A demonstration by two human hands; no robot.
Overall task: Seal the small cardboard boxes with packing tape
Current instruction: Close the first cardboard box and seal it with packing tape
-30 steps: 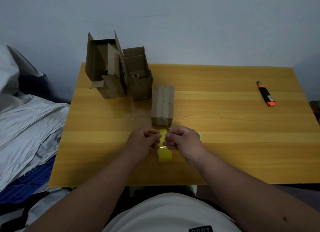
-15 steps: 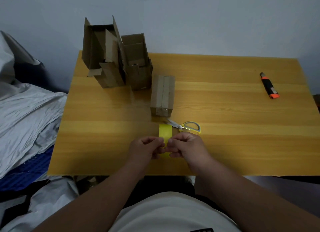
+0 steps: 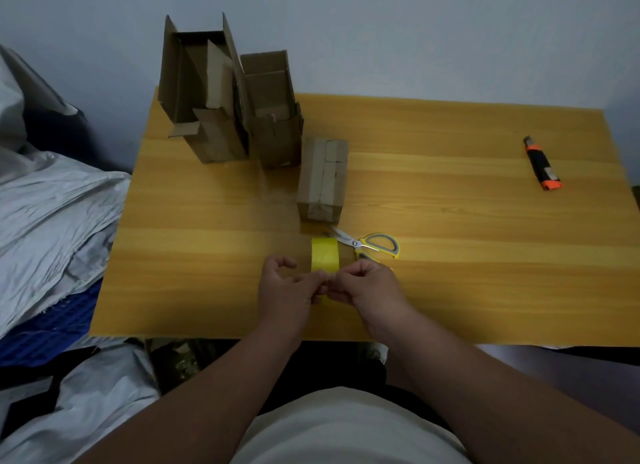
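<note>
Below frame centre, both hands, left (image 3: 285, 287) and right (image 3: 367, 285), are pinching the near end of a yellow tape strip (image 3: 325, 258), now drawn nearer the table (image 3: 450, 273) edge, uncovering scissors (image 3: 367, 243) below the closed box (image 3: 323, 177).

Tape strip (image 3: 324, 258) bright yellow. Closed box (image 3: 322, 178) and open boxes (image 3: 225, 99) at 11 o'clock plain brown cardboard. Table (image 3: 450, 290) honey-yellow wood grain. Scissors (image 3: 367, 244) silver blades, grey-yellow handles. Knife (image 3: 542, 163) at 2 o'clock black with orange. Wall (image 3: 415, 30) pale blue-grey.
</note>
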